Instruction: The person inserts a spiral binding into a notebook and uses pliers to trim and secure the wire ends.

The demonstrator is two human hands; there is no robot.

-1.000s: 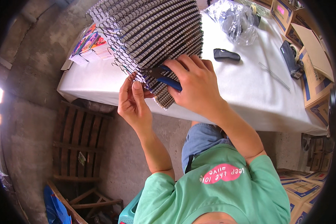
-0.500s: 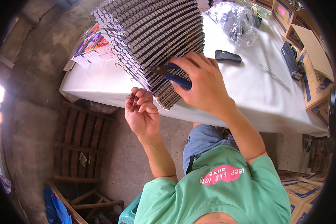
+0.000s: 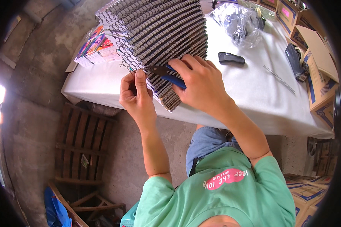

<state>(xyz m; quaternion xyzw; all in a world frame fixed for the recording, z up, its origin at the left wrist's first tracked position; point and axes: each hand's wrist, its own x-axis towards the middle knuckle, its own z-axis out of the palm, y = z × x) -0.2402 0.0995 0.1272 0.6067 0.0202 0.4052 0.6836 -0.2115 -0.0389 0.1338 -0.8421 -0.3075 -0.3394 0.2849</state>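
Left hand (image 3: 137,94) pinched on coil end at stack's near edge; right hand (image 3: 201,81) gripping blue-handled pliers (image 3: 166,73) there. Spiral notebooks (image 3: 159,41) stacked at tabletop (image 3: 254,98) 11 o'clock; loose coil (image 3: 279,79) at 2, unfitted.

One stack of spiral notebooks (image 3: 166,41), one pair of blue-handled pliers (image 3: 169,74), two hands, one loose wire coil (image 3: 279,79).

head view | worn high, faces steeply down; close over table (image 3: 254,98) edge; fisheye bends rim
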